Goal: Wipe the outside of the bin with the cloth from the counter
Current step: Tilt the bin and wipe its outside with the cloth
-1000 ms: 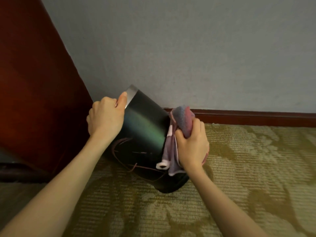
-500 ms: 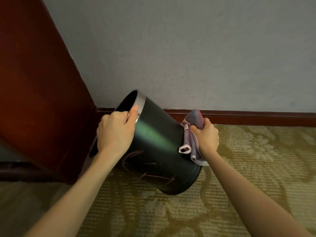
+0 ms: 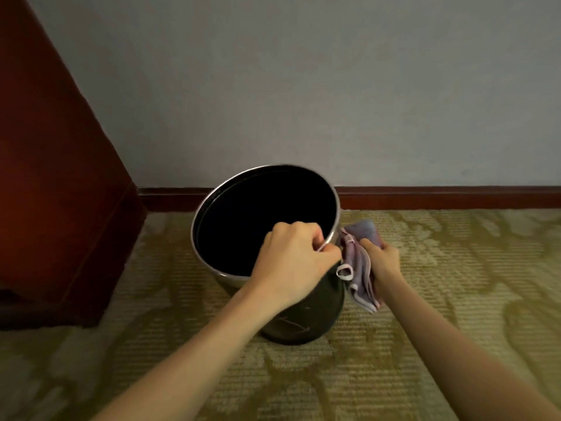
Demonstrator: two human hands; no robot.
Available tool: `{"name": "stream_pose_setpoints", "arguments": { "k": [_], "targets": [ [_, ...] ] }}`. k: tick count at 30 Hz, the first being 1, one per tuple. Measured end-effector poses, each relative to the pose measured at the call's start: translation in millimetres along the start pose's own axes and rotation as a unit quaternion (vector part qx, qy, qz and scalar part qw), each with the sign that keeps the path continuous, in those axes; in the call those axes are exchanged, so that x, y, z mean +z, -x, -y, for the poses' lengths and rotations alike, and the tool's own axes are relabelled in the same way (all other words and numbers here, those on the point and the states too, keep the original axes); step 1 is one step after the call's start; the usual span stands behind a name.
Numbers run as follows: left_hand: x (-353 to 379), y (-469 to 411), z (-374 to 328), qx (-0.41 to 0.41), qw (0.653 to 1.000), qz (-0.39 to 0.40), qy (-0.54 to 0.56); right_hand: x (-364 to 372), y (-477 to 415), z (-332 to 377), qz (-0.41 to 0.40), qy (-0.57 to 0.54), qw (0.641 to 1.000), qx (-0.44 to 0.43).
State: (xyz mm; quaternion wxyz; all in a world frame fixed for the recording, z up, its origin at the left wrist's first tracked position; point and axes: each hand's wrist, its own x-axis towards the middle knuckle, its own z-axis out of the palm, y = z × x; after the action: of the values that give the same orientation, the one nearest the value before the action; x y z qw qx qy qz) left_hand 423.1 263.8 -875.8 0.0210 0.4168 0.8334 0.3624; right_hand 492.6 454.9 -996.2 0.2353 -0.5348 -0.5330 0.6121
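Nearest, two bare forearms reach up into the picture, the left one from the lower left corner and the right one from the lower right. Just past centre, the left hand [image 3: 291, 262] has its grip clamped on the bin [image 3: 321, 305], with the fingers curled round the silver rim [image 3: 230, 279] on its near right part. To the right, the right hand [image 3: 381, 264] has its grip closed round a bunched cloth [image 3: 358, 265]. The cloth is pinkish-purple with a pale edge, and a small pale loop hangs at its left side. It lies against the bin's outer wall on the right, just under the rim and just beside the left hand's knuckles.

The bin is round and black inside and out. It stands in the middle of the frame on an olive-gold patterned carpet [image 3: 440, 329], its open mouth toward the camera. Thin reddish marks show low on its near wall. Whether its base sits quite flat on the carpet I cannot tell.

Behind the bin a dark red-brown baseboard [image 3: 440, 197] runs across the frame, partly hidden by the bin's mouth. Above that rises a plain grey wall [image 3: 303, 80]. At the left of the frame a reddish-brown wooden panel [image 3: 60, 177] stands on the carpet and meets the wall at its far edge.
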Motion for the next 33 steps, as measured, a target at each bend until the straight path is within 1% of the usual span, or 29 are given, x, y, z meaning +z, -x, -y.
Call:
{"name": "stream_pose_setpoints", "arguments": {
  "k": [4,6,8,10,12,14,16,19,23,25,33],
  "targets": [
    [44.5,7.9,-27.8,0.054,0.994,0.067,-0.073,-38.3,-0.3,-9.3,-0.014,-0.011,1.000,0.005],
    [51.3,10.1,-29.7,0.084,0.988,0.057,-0.113,-49.8,1.5,-13.4,-0.016,-0.027,0.999,0.009],
    [47.8,11.2,-26.0,0.099,0.987,0.048,-0.117,-55.3,3.4,-16.6,-0.018,-0.047,0.999,0.019],
    [39.5,16.4,-21.3,0.158,0.978,0.031,-0.134,-55.5,5.6,-20.5,-0.016,-0.065,0.997,0.029],
    [30.3,22.6,-14.2,0.252,0.949,0.007,-0.189,-53.6,8.7,-25.0,-0.014,-0.080,0.996,0.042],
    [15.9,27.6,-0.8,0.315,0.916,0.006,-0.247,-50.1,12.0,-29.3,-0.008,-0.088,0.995,0.052],
    [-0.9,29.9,18.1,0.352,0.890,-0.006,-0.290,-46.0,15.6,-32.5,-0.001,-0.095,0.994,0.056],
    [-23.9,28.1,41.4,0.387,0.866,-0.029,-0.317,-40.3,20.9,-37.2,0.000,-0.106,0.993,0.060],
    [-35.5,23.3,57.9,0.448,0.834,-0.004,-0.321,-36.8,27.8,-42.1,-0.003,-0.114,0.990,0.077],
    [-34.3,22.3,61.8,0.459,0.835,0.012,-0.304,-36.3,30.9,-44.0,-0.005,-0.115,0.990,0.082],
    [-25.5,23.1,59.5,0.423,0.863,0.014,-0.278,-40.3,39.3,-41.6,-0.022,-0.136,0.986,0.095]
  ]
}}
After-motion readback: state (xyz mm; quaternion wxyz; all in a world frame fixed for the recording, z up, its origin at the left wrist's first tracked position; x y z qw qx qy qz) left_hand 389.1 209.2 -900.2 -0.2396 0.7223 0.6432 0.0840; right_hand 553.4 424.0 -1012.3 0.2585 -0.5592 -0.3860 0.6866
